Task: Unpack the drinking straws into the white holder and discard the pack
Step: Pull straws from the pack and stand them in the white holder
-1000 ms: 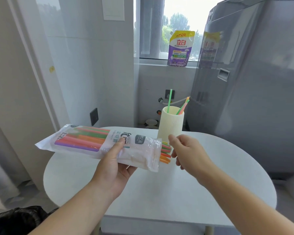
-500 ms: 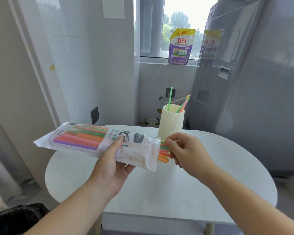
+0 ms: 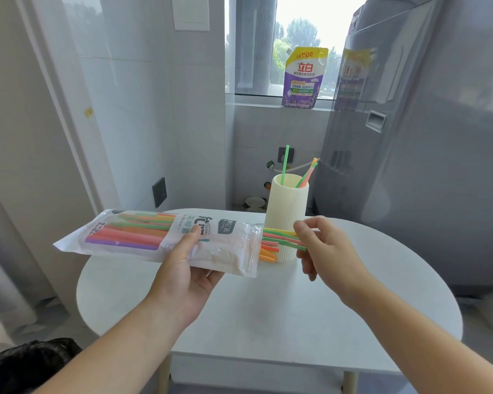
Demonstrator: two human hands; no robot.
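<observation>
Left hand (image 3: 188, 268): grip closed on the pack (image 3: 143, 234), thumb on the printed top face, fingers underneath. The pack is held roughly level above the worktop (image 3: 268, 308), not touching it, with the sealed end to the left and the open end to the right.

Straws (image 3: 276, 240): most of their length is inside the pack. The coloured ends (yellow, pink, green, orange) stick out of the open end and fan in front of the holder's lower half.

Right hand (image 3: 328, 251): grip closed as a pinch, thumb and fingertips on the tips of the longest few straws, the yellow, pink and green ones. The shorter orange ends lie below the pinch and are not touched. The remaining fingers are loosely curled.

White holder (image 3: 286, 206): a ribbed cup, upright on the far side of the worktop, just behind the pack's open end. Inside it a green straw (image 3: 284, 163) stands near vertical at the left, and the leaning straws (image 3: 308, 173) (pink, orange, green) tilt right against the rim.

Surroundings: a detergent pouch (image 3: 303, 78) on the window sill, a grey washing machine (image 3: 424, 137) on the right, a black bag (image 3: 26, 362) at the bottom left, below worktop level.
</observation>
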